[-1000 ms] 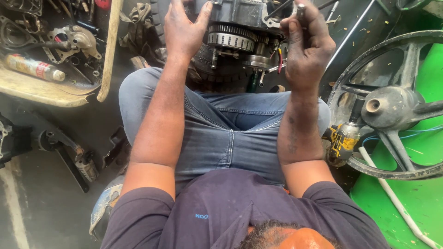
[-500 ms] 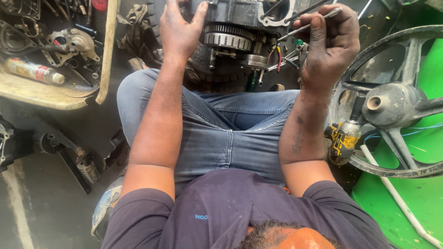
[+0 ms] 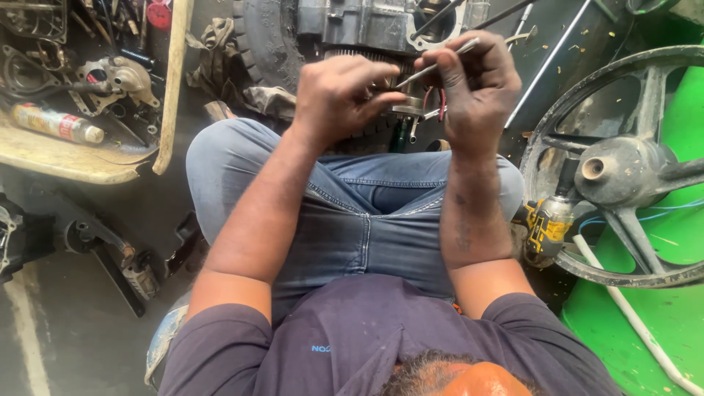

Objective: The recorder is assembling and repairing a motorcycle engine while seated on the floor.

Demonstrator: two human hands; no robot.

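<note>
Workshop floor; engine (image 3: 381,26) cropped; right hand (image 3: 477,88) pinches rod (image 3: 438,62); left hand (image 3: 345,95) curled, contents hidden.

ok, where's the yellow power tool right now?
Head view, on the person's right: the yellow power tool lies on the floor between the right knee and the alloy wheel, under its rim.

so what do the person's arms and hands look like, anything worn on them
Both arms are bare from the short sleeves of a dark purple shirt down. The left hand and right hand wear no gloves, and no watch or ring shows. Dark grease smudges mark the right forearm and the fingers.
</note>
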